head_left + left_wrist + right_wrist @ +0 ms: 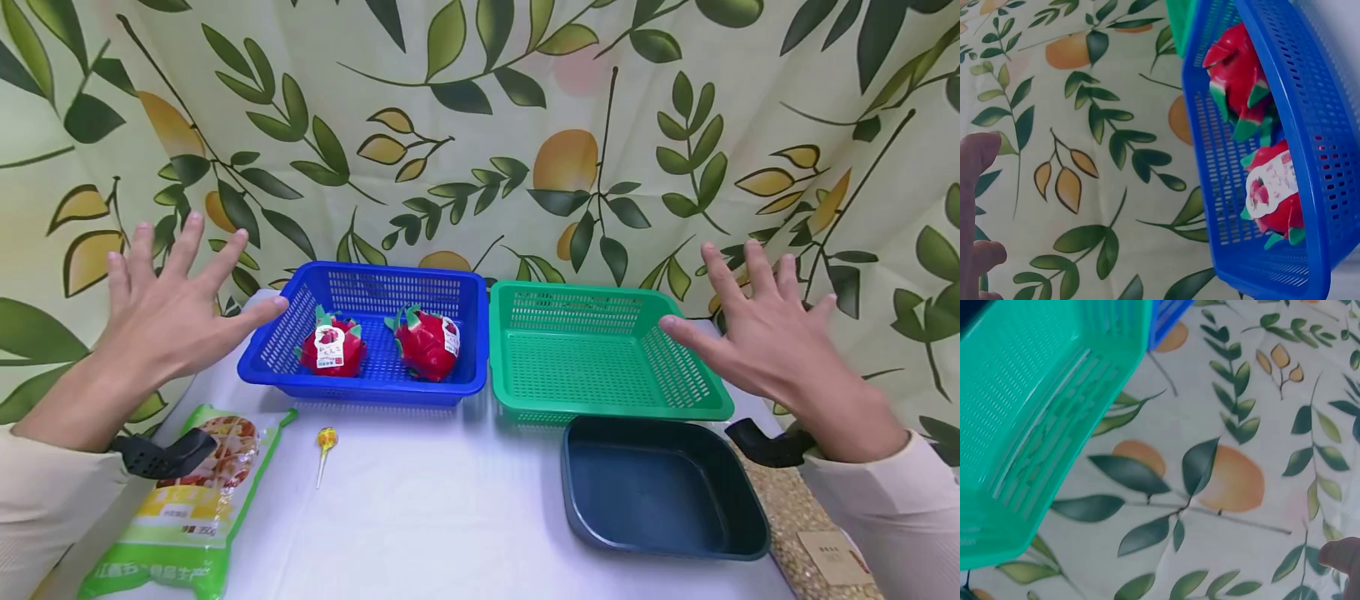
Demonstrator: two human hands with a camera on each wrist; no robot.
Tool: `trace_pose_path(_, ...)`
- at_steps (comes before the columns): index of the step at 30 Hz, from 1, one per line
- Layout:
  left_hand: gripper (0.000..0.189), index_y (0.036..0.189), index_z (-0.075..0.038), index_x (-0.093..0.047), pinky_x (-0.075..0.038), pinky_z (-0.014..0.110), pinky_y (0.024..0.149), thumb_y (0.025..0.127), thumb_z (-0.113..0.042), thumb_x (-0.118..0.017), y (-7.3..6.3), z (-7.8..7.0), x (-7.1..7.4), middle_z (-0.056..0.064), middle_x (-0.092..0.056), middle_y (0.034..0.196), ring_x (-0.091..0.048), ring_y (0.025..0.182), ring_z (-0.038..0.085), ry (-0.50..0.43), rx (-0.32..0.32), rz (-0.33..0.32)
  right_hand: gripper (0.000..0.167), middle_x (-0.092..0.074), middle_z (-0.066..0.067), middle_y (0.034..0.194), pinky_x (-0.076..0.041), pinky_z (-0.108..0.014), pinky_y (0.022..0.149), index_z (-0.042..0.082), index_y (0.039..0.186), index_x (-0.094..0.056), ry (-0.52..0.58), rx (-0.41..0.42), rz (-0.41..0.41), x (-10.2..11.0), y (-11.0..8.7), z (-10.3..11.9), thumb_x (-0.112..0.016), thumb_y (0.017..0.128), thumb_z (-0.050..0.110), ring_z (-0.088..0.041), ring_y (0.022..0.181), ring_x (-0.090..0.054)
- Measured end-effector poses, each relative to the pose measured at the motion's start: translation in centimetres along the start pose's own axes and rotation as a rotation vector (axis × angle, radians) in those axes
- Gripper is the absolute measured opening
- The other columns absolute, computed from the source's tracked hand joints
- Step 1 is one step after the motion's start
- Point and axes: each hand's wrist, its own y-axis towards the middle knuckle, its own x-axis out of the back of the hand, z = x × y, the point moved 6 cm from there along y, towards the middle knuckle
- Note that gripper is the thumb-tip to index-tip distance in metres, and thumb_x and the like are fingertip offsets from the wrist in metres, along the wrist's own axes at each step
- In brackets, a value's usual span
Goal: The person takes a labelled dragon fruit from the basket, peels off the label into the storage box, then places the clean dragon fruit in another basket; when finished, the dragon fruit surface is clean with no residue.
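Note:
Fingers spread, my left hand (176, 308) is raised at the left end of a blue basket (360, 392) and holds nothing. Two dragon fruits lie in that basket: one (331, 348) on the left with a white label facing me, another (429, 343) on the right with its label turned sideways. My right hand (772, 333) hovers by the right end of a green basket (607, 358), also spread and holding nothing. No fruit shows inside the green basket. In the left wrist view, both dragon fruits (1238, 72) appear behind the blue mesh wall (1297, 125).
A dark blue rectangular tub (663, 487) stands in front of the green basket. A lollipop (325, 454) lies on the white tablecloth (420, 500), right of a green food bag (195, 500). Leaf-patterned cloth (480, 125) hangs behind. A small card (834, 557) lies at lower right.

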Motion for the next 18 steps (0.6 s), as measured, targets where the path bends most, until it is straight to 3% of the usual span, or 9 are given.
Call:
trace_pose_path(7, 0.089, 0.155, -0.018, -0.016, 0.016, 0.064, 0.102, 0.088, -0.066, -0.048, 0.1, -0.4, -0.4, 0.016, 0.015, 0.158, 0.023, 0.136, 0.046, -0.028, -0.046, -0.038, 0.092, 0.007, -0.022, 0.158, 0.006, -0.082, 0.087, 0.026, 0.156, -0.001, 0.036, 0.078, -0.028, 0.1, 1.6, 3.0, -0.048, 0.088, 0.067, -0.049, 0.138, 0.014)
trace_pose_path(18, 0.088, 0.152, -0.012, -0.029, 0.006, 0.067, 0.105, 0.085, -0.06, -0.058, -0.6, 0.6, -2.1, 0.022, 0.0, 0.158, 0.01, 0.139, 0.05, -0.096, -0.098, -0.104, 0.095, -0.005, -0.02, 0.158, -0.002, -0.081, 0.093, 0.027, 0.157, -0.007, 0.106, 0.201, -0.043, -2.3, 4.4, 8.1, -0.05, 0.085, 0.071, -0.047, 0.141, 0.001)
